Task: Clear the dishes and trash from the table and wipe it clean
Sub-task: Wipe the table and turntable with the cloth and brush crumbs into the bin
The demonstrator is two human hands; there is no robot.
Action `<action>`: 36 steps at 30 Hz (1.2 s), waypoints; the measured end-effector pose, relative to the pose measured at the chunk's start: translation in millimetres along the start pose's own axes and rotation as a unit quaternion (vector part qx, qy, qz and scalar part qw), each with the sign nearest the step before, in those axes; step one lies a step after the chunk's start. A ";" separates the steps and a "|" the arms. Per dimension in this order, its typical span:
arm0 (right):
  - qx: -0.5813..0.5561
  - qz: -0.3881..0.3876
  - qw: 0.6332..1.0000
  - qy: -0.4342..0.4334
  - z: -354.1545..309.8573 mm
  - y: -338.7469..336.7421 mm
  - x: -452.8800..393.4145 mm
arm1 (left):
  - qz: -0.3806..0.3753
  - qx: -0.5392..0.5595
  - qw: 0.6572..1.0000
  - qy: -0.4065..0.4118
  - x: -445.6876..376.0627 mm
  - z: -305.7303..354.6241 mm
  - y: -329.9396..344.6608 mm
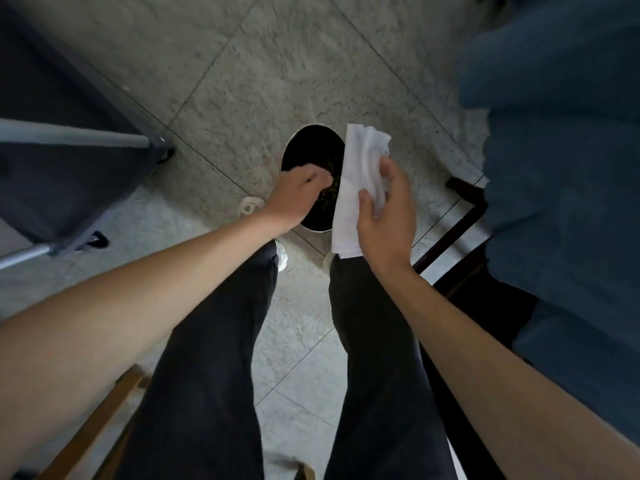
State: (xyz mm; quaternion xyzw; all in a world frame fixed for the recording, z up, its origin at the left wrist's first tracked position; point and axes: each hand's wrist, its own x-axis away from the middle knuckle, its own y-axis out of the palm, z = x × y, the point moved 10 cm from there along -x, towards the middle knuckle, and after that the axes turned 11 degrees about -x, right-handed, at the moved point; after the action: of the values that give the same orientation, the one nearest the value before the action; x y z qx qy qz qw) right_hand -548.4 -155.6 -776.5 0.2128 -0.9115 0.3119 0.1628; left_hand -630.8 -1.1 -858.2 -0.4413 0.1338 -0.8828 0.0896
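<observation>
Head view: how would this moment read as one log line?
left hand: over trash bin, grip unclear | right hand: holds white cloth beside bin | bin: on floor, dark crumbs inside

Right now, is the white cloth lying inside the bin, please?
No, the right hand grips the white cloth above the bin.

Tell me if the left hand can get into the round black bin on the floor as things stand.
Probably yes: the left hand is over the round black bin's open mouth; the white cloth, held by the right hand, covers only its right edge.
</observation>
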 end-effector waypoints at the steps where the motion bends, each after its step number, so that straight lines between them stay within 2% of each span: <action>1: -0.012 0.002 1.000 -0.002 -19.7 -8.1 8.3 | -0.016 0.056 0.998 -0.008 24.1 19.9 -3.9; 4: -0.043 0.017 0.998 -0.040 -85.7 -37.2 33.9 | -0.026 0.168 0.985 -0.007 91.4 72.6 -28.6; 8: -0.092 0.039 0.993 -0.056 -167.9 -83.7 67.1 | -0.012 0.181 0.983 0.022 171.7 139.9 -74.6; 10: -0.142 0.024 0.988 -0.058 -204.9 -105.7 83.2 | 0.007 0.185 0.982 0.037 205.9 170.5 -97.6; 12: -0.201 -0.025 0.978 -0.046 -234.6 -124.1 95.0 | 0.027 0.189 0.980 0.056 237.1 198.9 -117.0; 16: -0.315 -0.215 0.924 0.020 -276.4 -143.9 108.7 | 0.046 0.186 0.975 0.109 292.5 249.0 -144.7; 18: -0.330 -0.293 0.897 0.028 -294.4 -149.8 112.0 | 0.041 0.189 0.971 0.138 312.9 270.0 -151.7; 20: -0.328 -0.338 0.882 0.022 -311.0 -155.1 112.5 | 0.056 0.186 0.970 0.146 324.7 284.1 -159.2; 24: -0.337 -0.367 0.867 0.015 -340.5 -159.8 101.4 | 0.115 0.204 0.963 0.133 330.0 294.6 -179.8; 31: -0.318 -0.362 0.876 0.009 -379.5 -138.8 67.4 | 0.164 0.312 0.930 0.100 318.3 274.5 -219.0; 36: -0.287 -0.372 0.883 0.005 -432.9 -76.6 22.3 | 0.206 0.431 0.877 0.052 279.4 244.7 -282.5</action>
State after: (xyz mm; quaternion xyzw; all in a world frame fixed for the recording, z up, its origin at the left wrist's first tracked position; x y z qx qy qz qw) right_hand -459.1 59.5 -403.0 0.4791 -0.8140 -0.0457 0.3252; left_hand -611.8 151.1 -417.5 -0.2742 -0.1677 -0.8363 0.4441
